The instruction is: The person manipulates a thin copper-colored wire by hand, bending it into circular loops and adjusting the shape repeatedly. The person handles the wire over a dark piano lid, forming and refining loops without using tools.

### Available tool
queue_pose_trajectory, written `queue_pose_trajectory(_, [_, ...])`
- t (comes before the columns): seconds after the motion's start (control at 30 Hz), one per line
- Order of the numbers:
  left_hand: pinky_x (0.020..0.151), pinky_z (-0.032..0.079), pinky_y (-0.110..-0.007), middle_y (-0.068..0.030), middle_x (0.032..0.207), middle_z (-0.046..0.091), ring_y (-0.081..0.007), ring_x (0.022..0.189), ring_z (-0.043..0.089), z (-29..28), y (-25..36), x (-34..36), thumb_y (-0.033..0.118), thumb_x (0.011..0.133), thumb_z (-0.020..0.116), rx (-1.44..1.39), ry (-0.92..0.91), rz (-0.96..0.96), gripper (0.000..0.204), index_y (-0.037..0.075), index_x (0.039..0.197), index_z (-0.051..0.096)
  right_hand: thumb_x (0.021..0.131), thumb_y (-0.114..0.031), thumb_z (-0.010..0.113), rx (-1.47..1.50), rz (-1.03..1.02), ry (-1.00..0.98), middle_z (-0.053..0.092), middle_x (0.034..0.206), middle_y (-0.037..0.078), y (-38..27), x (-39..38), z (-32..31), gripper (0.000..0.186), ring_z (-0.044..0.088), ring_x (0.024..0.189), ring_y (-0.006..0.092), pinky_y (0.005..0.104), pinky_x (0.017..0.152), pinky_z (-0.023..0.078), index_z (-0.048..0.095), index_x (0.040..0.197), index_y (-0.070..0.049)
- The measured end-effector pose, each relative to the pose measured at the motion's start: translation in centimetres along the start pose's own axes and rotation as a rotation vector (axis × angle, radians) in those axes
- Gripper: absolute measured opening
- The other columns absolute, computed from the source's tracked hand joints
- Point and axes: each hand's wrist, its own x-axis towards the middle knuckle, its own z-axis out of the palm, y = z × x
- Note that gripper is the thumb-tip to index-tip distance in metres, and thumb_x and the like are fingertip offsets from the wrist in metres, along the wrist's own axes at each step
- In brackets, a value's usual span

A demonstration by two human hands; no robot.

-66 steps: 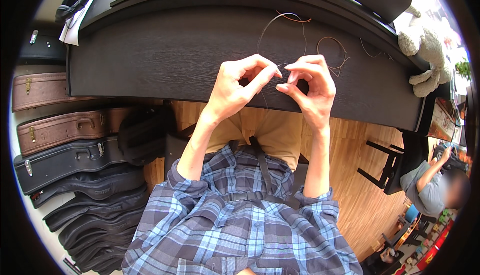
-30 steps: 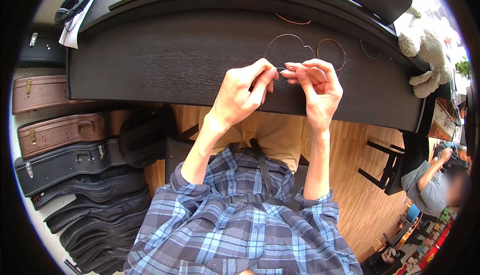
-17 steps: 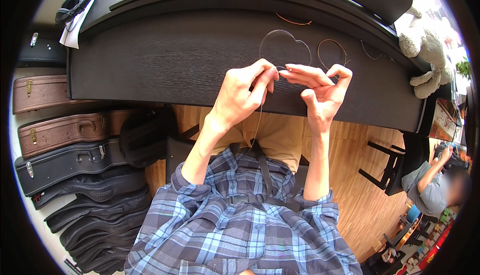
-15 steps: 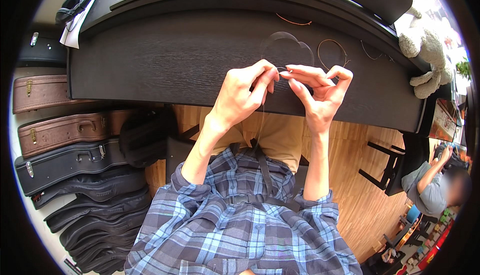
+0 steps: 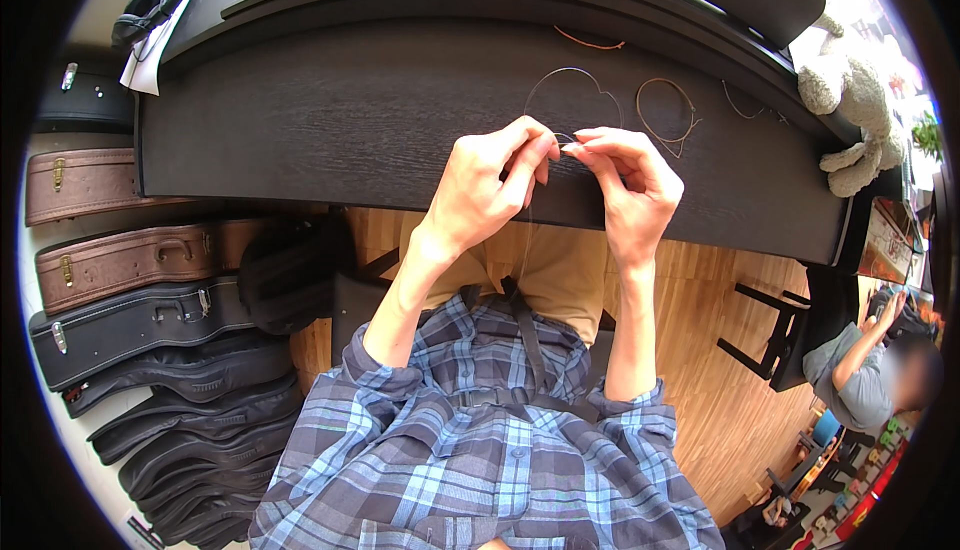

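Both hands are raised over the near edge of a black wood-grained surface (image 5: 330, 115). Between them runs a thin metal string, which looks like a guitar string (image 5: 568, 69). It bows up in a wide loop beyond the fingertips, and a fine end hangs below my left hand (image 5: 492, 182). That hand pinches the string between thumb and fingers. My right hand (image 5: 640, 195) also has thumb and fingertips together on it, close beside the left fingertips. The exact grip point is too small to make out.
A coiled bronze-coloured string (image 5: 691, 110) lies right of my hands. A short orange-brown string piece (image 5: 592, 46) rests farther back. A grey plush toy (image 5: 850, 80) sits at the right end, headphones (image 5: 150, 10) far left. Instrument cases (image 5: 130, 265) line the left; a person (image 5: 850, 380) is at far right.
My right hand's spread fingers have curled in and closed on the string. The string's loop, blurred before, now shows sharply. My left hand stays nearly in place.
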Motion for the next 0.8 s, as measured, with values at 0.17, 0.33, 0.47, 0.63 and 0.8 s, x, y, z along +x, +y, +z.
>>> queue_pose_trajectory(0.17, [0.048,0.044,-0.022,-0.0035,0.067,0.066,-0.0065,0.051,0.058,-0.5,0.3,0.2,0.017,0.109,0.052,-0.178,-0.054,-0.101,0.026,0.002,0.094,0.068,0.084,0.016,0.073,0.054,-0.075,0.059,0.067,0.106,0.011,0.7,0.1,-0.5,0.017,0.075,0.087,0.0206,0.0302,0.080,0.067,0.073,0.096,0.003])
queue_pose_trajectory(0.33, [0.046,0.042,-0.022,-0.0038,0.064,0.066,-0.0059,0.048,0.056,-1.1,0.4,0.3,0.021,0.110,0.050,-0.275,-0.087,-0.148,0.032,0.002,0.091,0.067,0.086,0.019,0.068,0.175,-0.068,0.071,0.060,0.112,0.014,1.1,0.1,-0.9,0.017,0.075,0.088,0.0264,0.0347,0.081,0.068,0.069,0.096,0.005])
queue_pose_trajectory(0.47, [0.047,0.041,-0.021,-0.0042,0.065,0.066,-0.0055,0.048,0.056,-1.1,0.3,0.2,0.021,0.109,0.051,-0.272,-0.057,-0.138,0.030,0.002,0.091,0.067,0.088,0.018,0.066,0.234,-0.074,0.054,0.061,0.113,0.016,1.2,0.0,-1.0,0.016,0.075,0.092,0.0291,0.0362,0.083,0.067,0.068,0.097,0.006])
queue_pose_trajectory(0.63, [0.049,0.042,-0.020,-0.0038,0.070,0.068,-0.0043,0.052,0.057,-1.0,0.1,0.1,0.018,0.106,0.056,-0.319,-0.007,-0.115,0.023,0.002,0.095,0.067,0.094,0.010,0.065,0.263,-0.040,0.063,0.068,0.110,0.019,1.0,0.1,-0.9,0.010,0.075,0.095,0.0302,0.0370,0.087,0.065,0.062,0.103,0.005])
queue_pose_trajectory(0.8, [0.052,0.045,-0.020,-0.0040,0.076,0.070,-0.0039,0.054,0.057,-1.1,0.1,0.1,0.014,0.103,0.061,-0.369,0.007,-0.107,0.015,0.001,0.097,0.068,0.100,-0.006,0.066,0.236,0.008,0.125,0.073,0.103,0.018,0.5,0.4,-0.6,0.013,0.075,0.094,0.0279,0.0362,0.085,0.063,0.056,0.105,0.001])
